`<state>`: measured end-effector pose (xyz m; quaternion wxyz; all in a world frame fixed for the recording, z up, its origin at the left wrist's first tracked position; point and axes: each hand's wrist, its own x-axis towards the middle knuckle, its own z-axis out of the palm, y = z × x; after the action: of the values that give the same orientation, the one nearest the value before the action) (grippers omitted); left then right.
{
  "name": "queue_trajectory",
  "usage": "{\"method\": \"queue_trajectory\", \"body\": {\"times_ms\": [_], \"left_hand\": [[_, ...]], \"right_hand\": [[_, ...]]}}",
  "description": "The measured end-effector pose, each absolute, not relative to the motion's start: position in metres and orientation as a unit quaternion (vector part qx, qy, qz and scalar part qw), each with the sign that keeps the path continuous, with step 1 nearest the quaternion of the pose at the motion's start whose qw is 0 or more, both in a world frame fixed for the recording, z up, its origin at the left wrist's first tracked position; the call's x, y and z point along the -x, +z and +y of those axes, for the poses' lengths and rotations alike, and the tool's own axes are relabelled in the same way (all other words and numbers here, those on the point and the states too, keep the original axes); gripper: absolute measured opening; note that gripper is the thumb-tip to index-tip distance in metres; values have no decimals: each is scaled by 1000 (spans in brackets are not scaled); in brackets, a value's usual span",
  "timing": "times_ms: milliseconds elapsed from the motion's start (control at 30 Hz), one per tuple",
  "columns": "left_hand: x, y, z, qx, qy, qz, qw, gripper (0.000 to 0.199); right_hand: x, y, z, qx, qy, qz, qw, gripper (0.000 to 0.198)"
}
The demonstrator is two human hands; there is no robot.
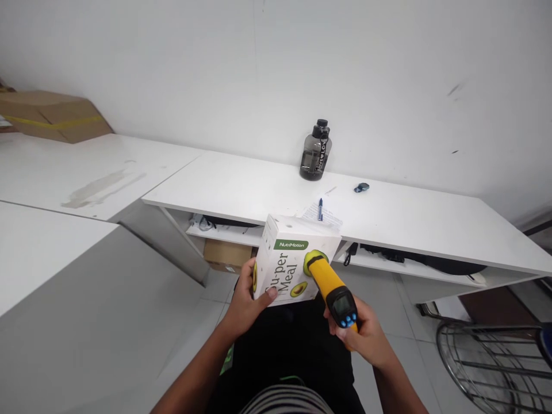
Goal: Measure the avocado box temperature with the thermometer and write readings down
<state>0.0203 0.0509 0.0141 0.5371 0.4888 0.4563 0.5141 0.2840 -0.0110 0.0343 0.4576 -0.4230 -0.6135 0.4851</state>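
A white NutriMotion meal box (287, 270) with avocado pictures is tilted up in front of my lap. My left hand (248, 305) grips its lower left corner, thumb on the front face and fingers around the side. In my right hand (360, 333) is a yellow and black infrared thermometer (330, 284) with a small display and blue buttons. Its nose points at the box front and overlaps the right avocado picture; whether it touches, I cannot tell. The thermometer's handle is mostly hidden by my fingers.
On the white desk (241, 178) stand a dark water bottle (316, 150), a blue pen (320, 210) on a written sheet (332, 219), and a small dark object (361, 187). A cardboard box (56, 115) sits far left. A metal rack (487, 362) is at lower right.
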Motion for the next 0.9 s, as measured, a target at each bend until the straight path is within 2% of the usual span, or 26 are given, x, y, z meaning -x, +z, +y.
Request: {"method": "queue_trajectory", "body": {"times_ms": [333, 500, 700, 900], "left_hand": [[-23, 15, 51, -484, 508, 474, 532, 84], [-24, 13, 57, -486, 523, 495, 495, 81], [-17, 26, 116, -501, 605, 508, 353, 78], [-14, 51, 208, -525, 646, 522, 184, 69]], "right_hand": [[-283, 26, -12, 443, 533, -576, 434, 30], [-277, 26, -9, 437, 519, -560, 475, 35], [-259, 31, 1, 531, 414, -489, 554, 46], [-248, 32, 10, 537, 406, -423, 607, 52]]}}
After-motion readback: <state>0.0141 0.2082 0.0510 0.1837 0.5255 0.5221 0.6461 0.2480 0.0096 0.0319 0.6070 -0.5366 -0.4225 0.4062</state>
